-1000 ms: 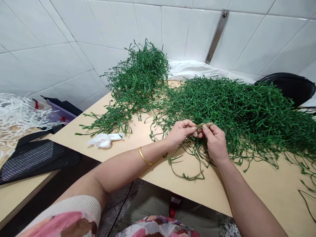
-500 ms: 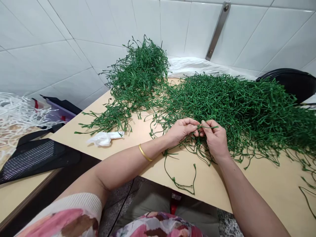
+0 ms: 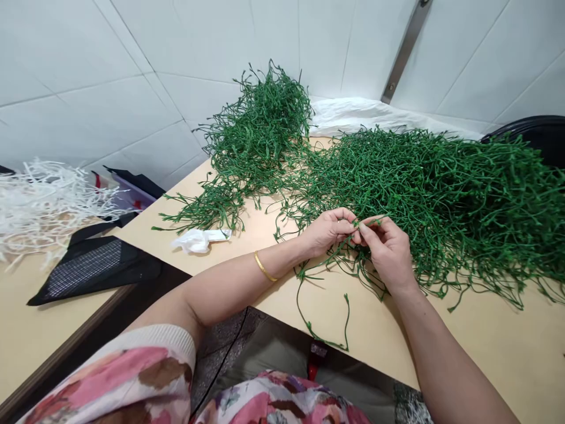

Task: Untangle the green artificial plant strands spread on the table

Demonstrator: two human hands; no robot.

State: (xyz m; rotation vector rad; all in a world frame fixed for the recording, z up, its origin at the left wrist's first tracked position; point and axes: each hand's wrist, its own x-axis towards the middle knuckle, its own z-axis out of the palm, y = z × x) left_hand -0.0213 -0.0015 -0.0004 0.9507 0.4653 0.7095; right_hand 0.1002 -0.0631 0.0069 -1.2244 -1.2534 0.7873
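Note:
My left hand (image 3: pixel 333 231) and my right hand (image 3: pixel 386 247) meet at the near side of a large heap of thin green cords (image 3: pixel 415 182), several with knotted or frayed-looking ends. Both are closed, pinching one green cord (image 3: pixel 358 224) between thumbs and fingertips. Part of this cord is hidden by the fingers. Below my left hand, a loose green cord (image 3: pixel 309 324) curves over the table toward its front edge. Further back on the left stands a second, taller pile of green cords (image 3: pixel 260 123).
The tan table (image 3: pixel 366 330) meets a white tiled wall (image 3: pixel 229 35) with a metal bracket (image 3: pixel 406 50). Crumpled white plastic (image 3: pixel 194 240) lies left of my forearm. A bundle of white cords (image 3: pixel 53 200) and a black mesh bag (image 3: pixel 88 268) sit on the left surface.
The view has shifted a little to the left, so the table and heaps appear further right. My hands stay together on the cord, with slight finger movement.

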